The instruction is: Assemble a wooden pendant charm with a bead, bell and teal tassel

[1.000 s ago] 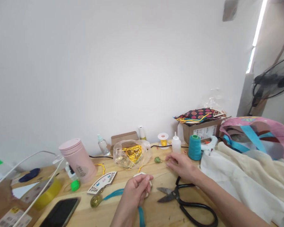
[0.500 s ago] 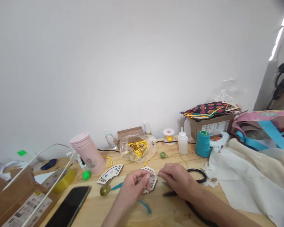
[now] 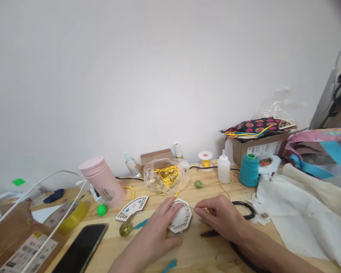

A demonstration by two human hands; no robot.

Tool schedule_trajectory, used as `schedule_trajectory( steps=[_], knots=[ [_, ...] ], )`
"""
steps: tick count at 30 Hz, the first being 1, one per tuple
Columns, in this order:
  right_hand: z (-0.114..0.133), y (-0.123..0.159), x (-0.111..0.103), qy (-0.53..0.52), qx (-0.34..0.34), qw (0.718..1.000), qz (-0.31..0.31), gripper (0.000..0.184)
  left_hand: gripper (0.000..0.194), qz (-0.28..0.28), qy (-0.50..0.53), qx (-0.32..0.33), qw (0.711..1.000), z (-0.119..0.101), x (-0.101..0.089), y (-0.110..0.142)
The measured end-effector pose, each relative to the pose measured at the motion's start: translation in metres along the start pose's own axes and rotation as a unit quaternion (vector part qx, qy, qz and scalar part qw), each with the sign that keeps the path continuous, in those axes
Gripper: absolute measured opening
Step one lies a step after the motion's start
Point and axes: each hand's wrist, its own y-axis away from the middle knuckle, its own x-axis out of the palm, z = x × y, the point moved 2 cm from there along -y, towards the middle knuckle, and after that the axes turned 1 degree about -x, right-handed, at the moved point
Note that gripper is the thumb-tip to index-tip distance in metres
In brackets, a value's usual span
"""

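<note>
My left hand (image 3: pixel 156 231) holds a white octagonal cut-out piece (image 3: pixel 181 220) against the wooden table (image 3: pixel 204 254), fingers closed along its left edge. My right hand (image 3: pixel 218 218) pinches a thin thread or needle at the piece's upper right corner. A thin cord runs from there back to a small green bead (image 3: pixel 198 184). Black scissors (image 3: pixel 241 216) lie partly under my right hand. A fan-shaped cut-out piece (image 3: pixel 132 207) lies to the left, and a teal ribbon (image 3: pixel 142 224) leads to a brass bell (image 3: pixel 125 229).
A pink tumbler (image 3: pixel 102 182), yellow tape roll (image 3: pixel 74 219) and dark phone (image 3: pixel 79 250) stand left. A clear bag of gold cord (image 3: pixel 166 176), a white glue bottle (image 3: pixel 224 172), a teal thread cone (image 3: pixel 249 170) and a cardboard box (image 3: pixel 258 148) line the back. Cream cloth (image 3: pixel 304 212) covers the right.
My right hand came back from the green bead to the octagonal piece. My left hand turned the piece from upright to flat on the table. The view shifted right.
</note>
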Motion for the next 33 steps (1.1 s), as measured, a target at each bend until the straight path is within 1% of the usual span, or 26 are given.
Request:
schedule_trajectory(
  steps=[2,4,7,9,13,15,18,21,23,26,33],
  knots=[
    [-0.002,0.001,-0.002,-0.009,0.007,1.0,-0.01,0.025,0.068,0.016,0.003,0.013,1.0,0.004,0.001,-0.009],
    [-0.003,0.001,-0.004,-0.006,0.014,1.0,-0.026,0.023,0.067,0.005,0.008,0.016,1.0,0.008,0.0,-0.014],
    [-0.005,0.0,-0.004,0.017,0.018,0.998,-0.058,0.021,0.065,-0.043,0.029,0.011,0.999,0.008,-0.002,-0.018],
    [-0.005,-0.001,-0.004,0.032,0.016,0.996,-0.084,0.019,0.063,-0.068,0.071,0.0,0.995,0.005,-0.003,-0.021],
    [-0.004,-0.001,-0.007,0.036,0.013,0.99,-0.133,0.017,0.043,-0.089,0.17,-0.019,0.981,-0.001,-0.002,-0.033],
    [-0.003,0.0,-0.009,0.031,0.008,0.988,-0.149,0.017,0.036,-0.115,0.202,-0.029,0.972,-0.002,0.0,-0.039],
    [-0.001,0.001,-0.012,0.042,-0.007,0.983,-0.176,0.018,0.031,-0.162,0.23,-0.04,0.959,-0.005,0.004,-0.043],
    [0.003,0.004,-0.012,0.072,-0.04,0.974,-0.211,0.02,0.027,-0.196,0.245,-0.042,0.949,-0.01,0.012,-0.042],
    [0.005,0.006,-0.011,0.085,-0.066,0.968,-0.229,0.02,0.031,-0.203,0.258,-0.043,0.944,-0.013,0.018,-0.041],
    [0.007,0.007,-0.01,0.091,-0.095,0.962,-0.24,0.019,0.034,-0.193,0.283,-0.04,0.939,-0.016,0.025,-0.041],
    [0.01,0.006,-0.007,0.108,-0.114,0.959,-0.234,0.018,0.034,-0.173,0.302,-0.034,0.937,-0.018,0.028,-0.04]
  ],
)
